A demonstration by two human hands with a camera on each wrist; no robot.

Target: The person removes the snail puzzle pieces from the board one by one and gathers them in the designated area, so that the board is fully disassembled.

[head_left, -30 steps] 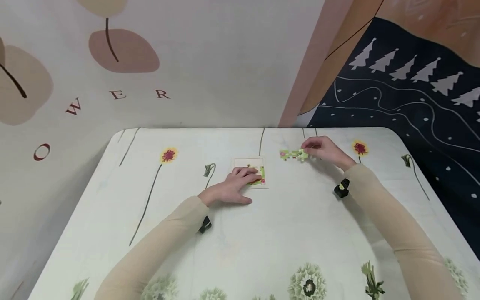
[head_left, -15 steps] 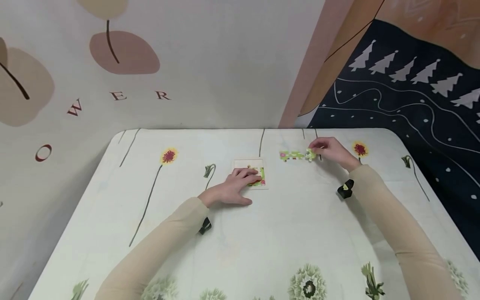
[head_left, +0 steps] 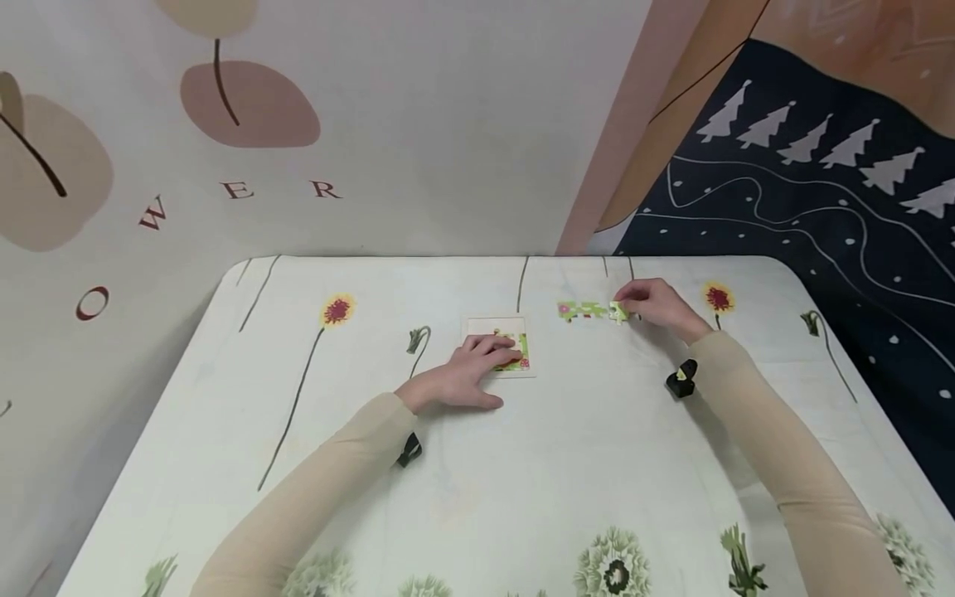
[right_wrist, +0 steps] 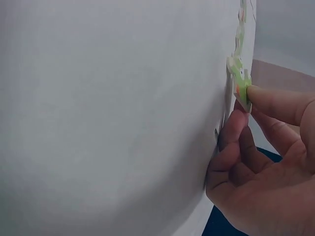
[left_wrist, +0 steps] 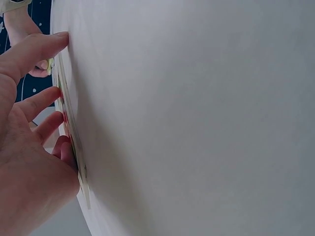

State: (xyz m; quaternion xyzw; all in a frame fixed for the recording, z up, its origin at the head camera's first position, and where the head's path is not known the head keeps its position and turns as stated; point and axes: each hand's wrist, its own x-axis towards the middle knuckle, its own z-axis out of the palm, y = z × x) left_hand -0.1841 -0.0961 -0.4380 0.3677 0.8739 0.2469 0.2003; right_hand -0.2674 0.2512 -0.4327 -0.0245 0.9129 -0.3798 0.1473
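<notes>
We see letters on the pale wall (head_left: pixel 462 141): dark red "O" (head_left: pixel 93 303), "W" (head_left: pixel 152 213), "E" (head_left: pixel 237 190) & "R" (head_left: pixel 326 189), reading L to R in a rising curve. Another mark at the far L edge is cut off, so we can't ID it. Any print on the puzzle board (head_left: pixel 496 323) is too small for us to read.

Our L hand (head_left: pixel 470 373) is wide, fingers spread over the board, which lies flat mid-counter; it hides much of the pic, but we make out green, yellow & red bits. The thumb sticks out past the near side.

Our R hand (head_left: pixel 660 305) is narrow: thumb & fingers pinch a green puzzle piece (head_left: pixel 618 312) w/ knobbly edges, nr the far side of the counter (head_left: pixel 582 448). R wrist view shows it tilted, w/ a bit of orange on it. Loose pieces (head_left: pixel 593 309) lie in a row just L of it, incl. one w/ a pink patch at the far end; can't tell if the held one touches them. This row is R of & beyond the board.

Both sleeves (head_left: pixel 746 406) are beige, w/ a black gadget (head_left: pixel 681 379) at each wrist. White cloth w/ printed flowers covers the counter; dark blue hanging (head_left: pixel 746 207) w/ white trees, back R.
</notes>
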